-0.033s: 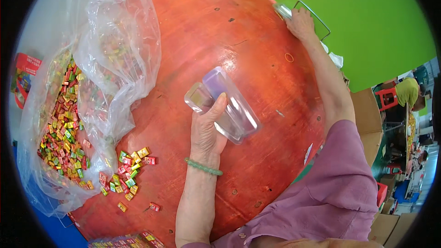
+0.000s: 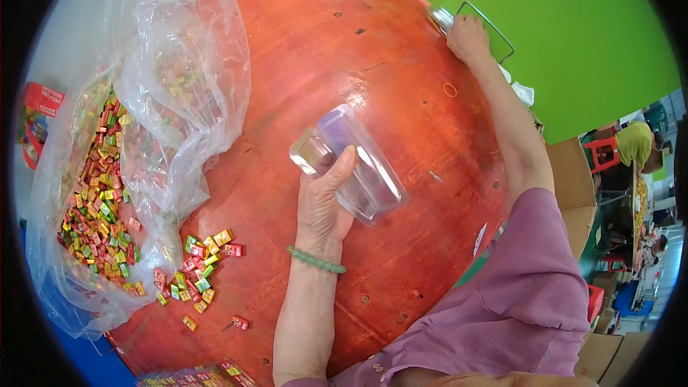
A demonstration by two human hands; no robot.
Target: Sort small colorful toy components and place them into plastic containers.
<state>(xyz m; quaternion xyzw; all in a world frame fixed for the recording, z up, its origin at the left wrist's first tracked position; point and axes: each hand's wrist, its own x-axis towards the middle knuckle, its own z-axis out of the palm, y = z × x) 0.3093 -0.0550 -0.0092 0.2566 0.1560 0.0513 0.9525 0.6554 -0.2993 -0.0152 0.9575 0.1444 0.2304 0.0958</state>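
Observation:
Over the middle of the red table, my left hand (image 2: 326, 190) is closed on a clear plastic box (image 2: 373, 179), with the thumb on top. It has long, narrow moulded sections and a purple tint at its far end. A green bead bracelet circles the left wrist. Far off at the table's right edge, my right hand (image 2: 469, 39) reaches beside a bent metal wire frame (image 2: 494, 29). Its fingers are closed on a shiny clear plastic piece (image 2: 442, 18), blurred and partly hidden.
At the left lies a big clear plastic bag (image 2: 179, 93) with many small colourful boxes (image 2: 100, 208). Several loose ones (image 2: 197, 272) lie beside it. A rubber band (image 2: 449, 90) rests on the red table (image 2: 301, 50). Cardboard (image 2: 573, 179) stands at right; a person (image 2: 634, 145) is beyond.
The clear plastic piece at my right hand has shifted very slightly. My left hand and its box are almost unmoved.

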